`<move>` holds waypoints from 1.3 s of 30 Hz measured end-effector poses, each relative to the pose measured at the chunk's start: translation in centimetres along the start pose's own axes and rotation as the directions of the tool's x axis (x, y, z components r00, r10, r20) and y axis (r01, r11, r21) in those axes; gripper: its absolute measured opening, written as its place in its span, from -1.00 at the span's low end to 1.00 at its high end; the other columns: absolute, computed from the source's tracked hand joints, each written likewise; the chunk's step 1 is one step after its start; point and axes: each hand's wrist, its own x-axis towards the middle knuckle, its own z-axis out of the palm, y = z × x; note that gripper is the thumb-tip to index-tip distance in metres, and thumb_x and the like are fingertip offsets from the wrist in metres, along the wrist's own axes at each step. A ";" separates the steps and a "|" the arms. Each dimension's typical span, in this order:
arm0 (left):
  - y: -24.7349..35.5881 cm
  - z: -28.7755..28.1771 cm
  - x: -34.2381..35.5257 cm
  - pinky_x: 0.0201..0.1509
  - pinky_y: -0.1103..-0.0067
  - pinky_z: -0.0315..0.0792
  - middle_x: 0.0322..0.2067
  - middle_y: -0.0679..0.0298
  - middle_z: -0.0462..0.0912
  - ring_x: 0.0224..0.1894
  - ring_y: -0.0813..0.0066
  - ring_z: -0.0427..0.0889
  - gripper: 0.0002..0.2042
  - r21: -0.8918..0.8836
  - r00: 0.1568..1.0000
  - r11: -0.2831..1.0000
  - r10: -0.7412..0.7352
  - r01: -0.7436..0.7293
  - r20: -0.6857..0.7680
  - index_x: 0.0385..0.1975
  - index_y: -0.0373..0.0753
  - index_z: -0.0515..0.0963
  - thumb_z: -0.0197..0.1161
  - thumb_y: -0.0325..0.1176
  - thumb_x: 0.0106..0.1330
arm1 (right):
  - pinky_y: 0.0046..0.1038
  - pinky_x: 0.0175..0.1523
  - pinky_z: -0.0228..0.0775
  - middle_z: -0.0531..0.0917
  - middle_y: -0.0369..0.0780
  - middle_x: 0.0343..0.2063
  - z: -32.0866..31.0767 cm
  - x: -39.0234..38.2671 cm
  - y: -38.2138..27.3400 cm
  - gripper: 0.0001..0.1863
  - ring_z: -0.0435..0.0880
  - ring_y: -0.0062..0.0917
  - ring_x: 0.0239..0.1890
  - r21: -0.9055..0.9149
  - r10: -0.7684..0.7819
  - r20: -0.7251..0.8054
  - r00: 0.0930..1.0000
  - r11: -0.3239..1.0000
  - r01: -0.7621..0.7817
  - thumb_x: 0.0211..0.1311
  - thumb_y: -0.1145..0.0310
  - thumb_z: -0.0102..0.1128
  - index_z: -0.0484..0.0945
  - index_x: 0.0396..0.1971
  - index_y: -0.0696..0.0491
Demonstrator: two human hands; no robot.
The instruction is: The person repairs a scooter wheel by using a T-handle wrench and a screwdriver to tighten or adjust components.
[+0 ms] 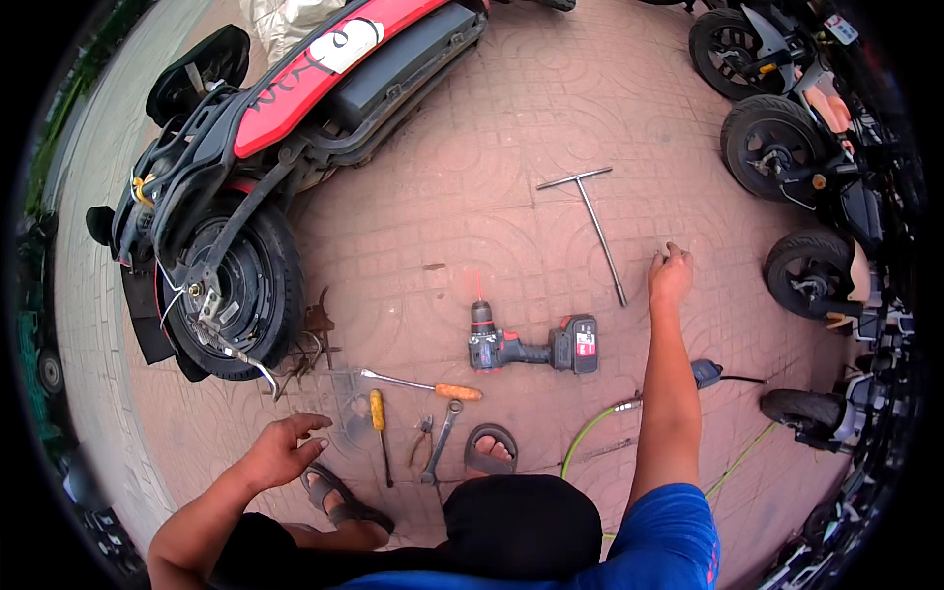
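My left hand hovers low near the rear wheel of a red and black electric scooter, thumb and fingers apart, holding nothing. A bent metal lever sticks out from the wheel hub above it. My right hand is stretched far forward with its fingers curled together; what they hold, if anything, is too small to make out. Just left of it lies a T-handle socket wrench. Between my arms, a cordless drill with a red-tipped bit lies on its side on the paving.
Near my sandalled feet lie a long screwdriver, a yellow-handled screwdriver, pliers and a combination wrench. A green air hose with a blue inflator gauge runs under my right arm. Parked scooters line the right side.
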 end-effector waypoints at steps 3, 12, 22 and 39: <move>0.4 -0.4 0.1 0.19 0.30 0.59 0.14 -0.01 0.69 0.08 0.00 0.73 -0.62 0.108 0.994 0.990 0.089 -0.094 0.057 0.24 -0.27 0.59 0.30 -0.33 0.47 | -0.16 0.09 0.60 0.70 0.01 0.03 0.2 -1.8 -4.8 -0.56 0.75 -0.08 0.00 0.227 -0.124 0.299 0.946 0.972 0.056 0.30 0.28 0.41 0.67 0.16 0.05; -0.2 -2.0 -3.2 0.22 0.19 0.55 0.11 0.00 0.67 0.13 -0.08 0.66 -0.59 0.172 0.953 0.939 0.304 -0.298 -0.010 0.26 -0.25 0.54 0.27 -0.24 0.49 | -0.04 0.09 0.53 0.72 0.15 -0.13 5.1 -2.2 -6.7 -0.63 0.70 0.08 -0.06 0.269 -0.362 0.212 0.908 0.914 0.302 0.29 0.47 0.11 0.64 0.06 0.23; -1.4 -5.4 -4.7 0.12 0.16 0.57 -0.03 -0.08 0.72 0.01 -0.13 0.71 -0.64 0.129 0.916 0.956 0.291 -0.264 -0.277 0.16 -0.28 0.62 0.30 -0.29 0.44 | -0.41 -0.28 0.39 0.47 -0.26 -0.48 -8.1 -5.0 -14.8 -0.49 0.42 -0.54 -0.45 0.815 -0.141 0.089 0.986 0.580 0.010 0.65 0.04 0.09 0.59 0.12 0.26; -2.5 -16.7 -3.2 0.20 0.20 0.56 0.11 -0.07 0.69 0.13 -0.08 0.69 -0.58 0.319 0.449 0.777 0.589 -0.543 -0.672 0.36 -0.25 0.48 0.19 -0.33 0.55 | -0.53 -0.48 0.00 0.15 -0.47 -0.74 -42.9 -19.3 -58.6 -0.60 0.10 -0.72 -0.67 0.666 -0.906 0.004 0.423 -0.313 -0.677 0.67 0.17 0.01 0.56 0.05 0.26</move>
